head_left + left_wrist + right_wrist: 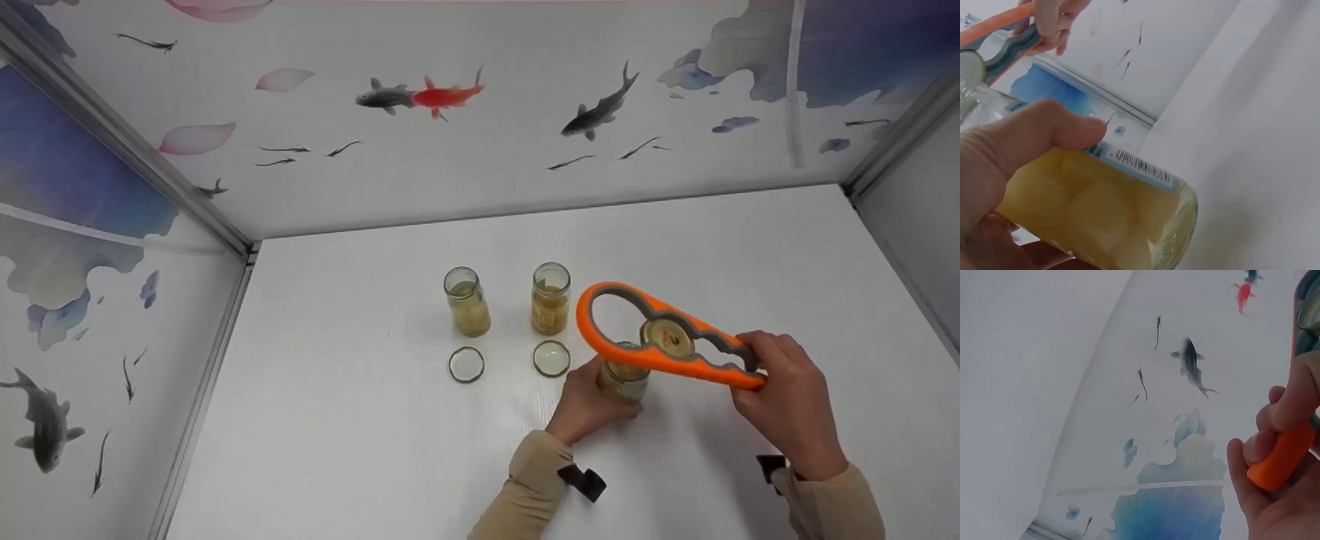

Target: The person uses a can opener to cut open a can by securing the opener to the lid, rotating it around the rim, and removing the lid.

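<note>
My left hand (589, 405) holds a glass jar (624, 384) round its side. In the left wrist view the jar (1112, 208) has a barcode label and pale, rounded pieces in yellowish liquid. My right hand (787, 397) grips the narrow end of an orange jar opener (697, 367) with a grey, wavy inner edge. Within the opener's middle opening sits a gold lid (670, 337), over and slightly right of the jar's top. Whether lid and jar touch, I cannot tell. In the right wrist view, fingers (1292, 399) wrap the orange handle (1283, 461).
Two uncovered jars stand farther back on the white table (337, 420): a left jar (469, 304) and a right jar (550, 300), both holding yellowish contents. Before them lie a left lid (466, 364) and a right lid (552, 358). Printed panels (510, 150) enclose the table.
</note>
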Motion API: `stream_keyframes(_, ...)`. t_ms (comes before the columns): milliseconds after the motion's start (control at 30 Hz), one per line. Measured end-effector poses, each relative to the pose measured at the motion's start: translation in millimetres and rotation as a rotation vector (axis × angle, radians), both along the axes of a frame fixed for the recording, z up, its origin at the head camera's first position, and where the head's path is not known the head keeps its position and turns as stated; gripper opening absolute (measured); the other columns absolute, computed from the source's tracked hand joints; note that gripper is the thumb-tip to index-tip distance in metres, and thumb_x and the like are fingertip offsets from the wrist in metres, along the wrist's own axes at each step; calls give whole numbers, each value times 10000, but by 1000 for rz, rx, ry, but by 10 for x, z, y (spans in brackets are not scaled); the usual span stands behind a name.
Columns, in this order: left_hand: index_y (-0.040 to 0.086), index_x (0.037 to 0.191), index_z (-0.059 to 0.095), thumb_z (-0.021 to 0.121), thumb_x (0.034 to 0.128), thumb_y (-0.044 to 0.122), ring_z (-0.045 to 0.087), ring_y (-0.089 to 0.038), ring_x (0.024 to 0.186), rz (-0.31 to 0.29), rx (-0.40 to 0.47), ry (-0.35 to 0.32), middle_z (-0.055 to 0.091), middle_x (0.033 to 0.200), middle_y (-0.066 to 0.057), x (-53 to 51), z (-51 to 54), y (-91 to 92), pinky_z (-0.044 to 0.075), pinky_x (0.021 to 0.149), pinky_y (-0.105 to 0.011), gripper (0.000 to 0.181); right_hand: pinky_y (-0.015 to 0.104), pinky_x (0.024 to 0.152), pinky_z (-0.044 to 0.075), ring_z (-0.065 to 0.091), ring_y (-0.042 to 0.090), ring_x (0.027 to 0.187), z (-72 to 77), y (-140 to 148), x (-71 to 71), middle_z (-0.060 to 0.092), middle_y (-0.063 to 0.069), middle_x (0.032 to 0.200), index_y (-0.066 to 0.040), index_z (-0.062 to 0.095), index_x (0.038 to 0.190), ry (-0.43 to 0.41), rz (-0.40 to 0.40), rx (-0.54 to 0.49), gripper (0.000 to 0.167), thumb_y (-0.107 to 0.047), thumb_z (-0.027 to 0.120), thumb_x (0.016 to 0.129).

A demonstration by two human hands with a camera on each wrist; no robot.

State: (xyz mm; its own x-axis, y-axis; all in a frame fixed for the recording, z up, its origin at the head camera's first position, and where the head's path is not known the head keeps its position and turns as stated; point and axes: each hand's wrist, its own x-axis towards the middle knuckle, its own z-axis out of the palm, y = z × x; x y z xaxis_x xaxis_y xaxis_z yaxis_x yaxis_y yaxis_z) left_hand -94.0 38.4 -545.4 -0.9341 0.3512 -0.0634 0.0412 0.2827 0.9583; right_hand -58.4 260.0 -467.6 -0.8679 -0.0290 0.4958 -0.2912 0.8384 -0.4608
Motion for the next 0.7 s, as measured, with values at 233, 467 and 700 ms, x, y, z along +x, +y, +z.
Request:
stream_keyframes(233, 164, 1203, 578, 868, 676, 70, 559, -24, 1013, 3, -32, -47, 628, 1093, 115, -135, 28, 94, 429, 945, -246, 609, 292, 564, 428, 487, 237, 622, -21, 110, 88, 556, 131, 703, 56, 610, 888, 8, -114, -18, 269, 168, 644, 646)
stream_keyframes(467, 175, 1180, 583, 868, 681, 83, 563, -31, 1007, 12, -42, -63, 631, 1078, 119, -207, -21, 133, 425, 954, -254, 582, 183, 528, 365, 433, 159, 578, -36, 193, 125, 539, 90, 652, 36, 622, 852, 65, -122, 4, 204, 90, 615, 655)
stream_keyframes(700, 166, 1131, 590, 875, 667, 69, 566, -32, 988, 18, -61, -38, 635, 1043, 109, -319, -51, 182, 429, 934, -241, 553, 269, 487, 392, 407, 149, 562, -76, 197, 141, 518, 76, 634, 34, 616, 843, 51, -138, -5, 193, 86, 612, 657)
